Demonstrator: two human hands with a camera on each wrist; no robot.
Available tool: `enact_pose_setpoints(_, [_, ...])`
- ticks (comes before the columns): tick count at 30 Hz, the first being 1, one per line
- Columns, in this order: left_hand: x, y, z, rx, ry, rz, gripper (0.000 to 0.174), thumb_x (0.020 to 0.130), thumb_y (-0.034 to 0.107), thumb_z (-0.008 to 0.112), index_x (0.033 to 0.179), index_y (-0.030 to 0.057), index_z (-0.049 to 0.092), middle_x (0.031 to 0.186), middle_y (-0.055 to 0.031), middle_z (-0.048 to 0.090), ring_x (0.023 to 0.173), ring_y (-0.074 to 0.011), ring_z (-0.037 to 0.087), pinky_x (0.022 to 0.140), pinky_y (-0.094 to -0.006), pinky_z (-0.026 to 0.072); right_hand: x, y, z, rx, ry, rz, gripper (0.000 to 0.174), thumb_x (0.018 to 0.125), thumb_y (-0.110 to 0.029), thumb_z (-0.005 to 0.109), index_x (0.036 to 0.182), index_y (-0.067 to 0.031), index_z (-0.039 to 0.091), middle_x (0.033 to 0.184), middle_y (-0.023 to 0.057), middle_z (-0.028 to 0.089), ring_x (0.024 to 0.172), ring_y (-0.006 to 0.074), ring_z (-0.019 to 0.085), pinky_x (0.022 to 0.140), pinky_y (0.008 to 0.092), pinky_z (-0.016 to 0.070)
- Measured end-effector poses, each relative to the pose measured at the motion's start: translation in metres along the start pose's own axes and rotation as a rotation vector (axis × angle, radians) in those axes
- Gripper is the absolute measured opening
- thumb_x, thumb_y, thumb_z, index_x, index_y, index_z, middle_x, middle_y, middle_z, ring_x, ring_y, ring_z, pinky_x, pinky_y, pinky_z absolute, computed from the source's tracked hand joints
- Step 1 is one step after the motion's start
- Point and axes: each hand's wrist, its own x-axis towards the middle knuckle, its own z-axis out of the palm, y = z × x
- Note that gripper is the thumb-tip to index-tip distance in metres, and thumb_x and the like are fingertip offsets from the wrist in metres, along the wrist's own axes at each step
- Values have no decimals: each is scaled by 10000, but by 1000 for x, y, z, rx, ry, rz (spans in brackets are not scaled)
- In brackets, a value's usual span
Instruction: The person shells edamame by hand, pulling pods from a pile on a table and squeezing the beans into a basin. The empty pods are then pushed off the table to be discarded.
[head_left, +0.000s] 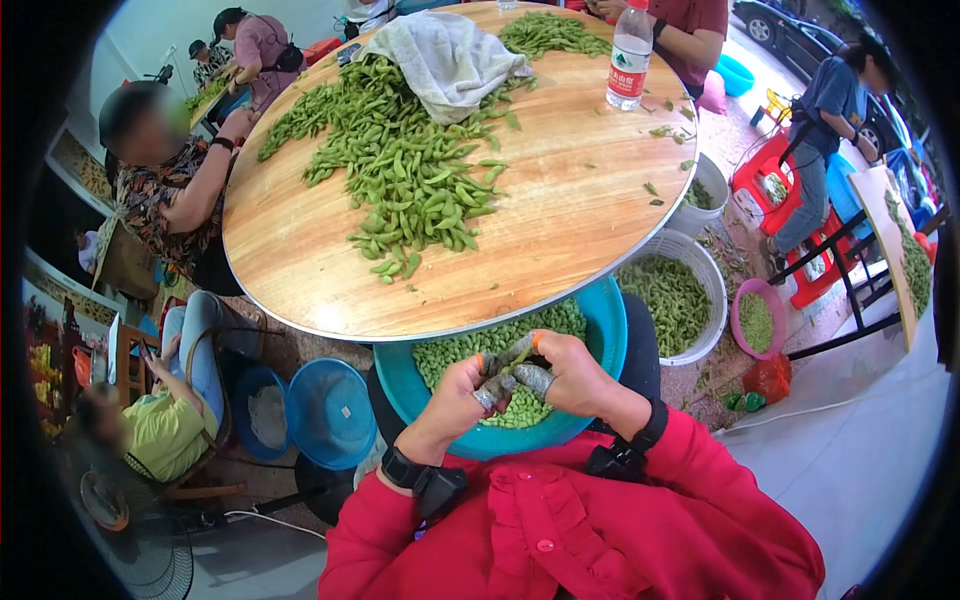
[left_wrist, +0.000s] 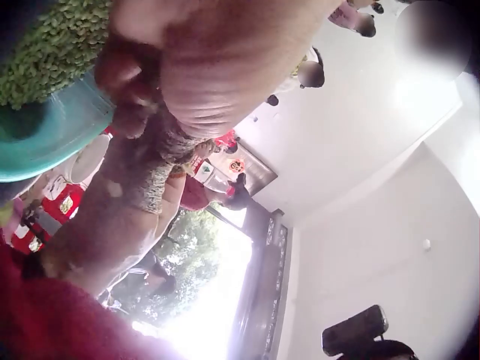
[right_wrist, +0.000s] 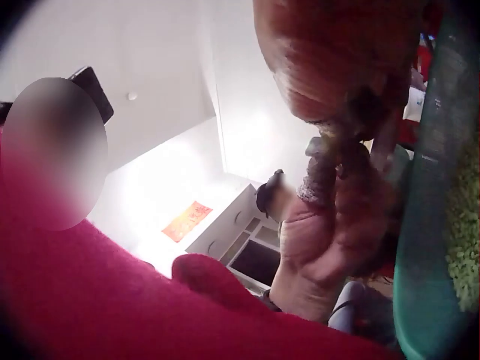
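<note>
In the lower middle of the head view, a person in red sleeves holds both hands together over a teal basin (head_left: 612, 335). The left hand (head_left: 452, 398) is curled, its fingertips pinching the lower end of a pod (head_left: 513, 356). The right hand (head_left: 572, 376) is curled too and pinches the pod's upper end, so the pod sits between the two hands just above the basin. Several fingers (head_left: 533, 379) wear grey covers, some with orange tips. The basin is full of shelled beans (head_left: 462, 347) and sits partly under the near edge of the round wooden worktop (head_left: 570, 215).

The left wrist view shows the left hand (left_wrist: 225, 67) very close and blurred, with the basin (left_wrist: 45, 142) at the upper left of the frame. The right wrist view shows the right hand (right_wrist: 337, 52) at the top and the basin's wall (right_wrist: 420, 247) down the right side.

On the worktop a large pile of pods (head_left: 410, 170) spreads across the upper left, with a grey cloth (head_left: 445, 55) on its far end and a bottle (head_left: 630, 55) at the upper right. Right of the basin stands a white bucket (head_left: 712, 275) of pods, with a pink bowl (head_left: 741, 300) beyond it. Other people sit around the worktop's far side.
</note>
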Motion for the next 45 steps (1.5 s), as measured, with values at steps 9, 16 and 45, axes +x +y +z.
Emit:
enact_pose_setpoints(9, [1, 2, 2, 82, 71, 133, 46, 789, 91, 556, 822, 61, 548, 648, 2, 556, 523, -40, 462, 449, -166, 321, -3, 22, 6, 329, 74, 188, 130, 768, -71, 580, 884, -14, 568, 762, 37, 594, 675, 80, 493, 617, 252, 433])
enact_pose_setpoints(16, [17, -40, -31, 1257, 107, 274, 204, 721, 86, 588, 925, 79, 568, 841, -88, 563, 754, -228, 527, 663, -315, 433, -37, 62, -117, -645, 594, 276, 123, 697, -26, 581, 812, 12, 556, 717, 165, 597, 641, 240, 574, 587, 330, 436])
enact_pose_setpoints(45, [86, -120, -41, 1103, -212, 40, 122, 708, 33, 538, 826, -2, 538, 790, -137, 566, 752, -267, 546, 677, -351, 438, -78, 70, -96, -195, 442, 417, 262, 737, -18, 571, 996, 21, 561, 829, 101, 619, 752, 131, 560, 694, 257, 438])
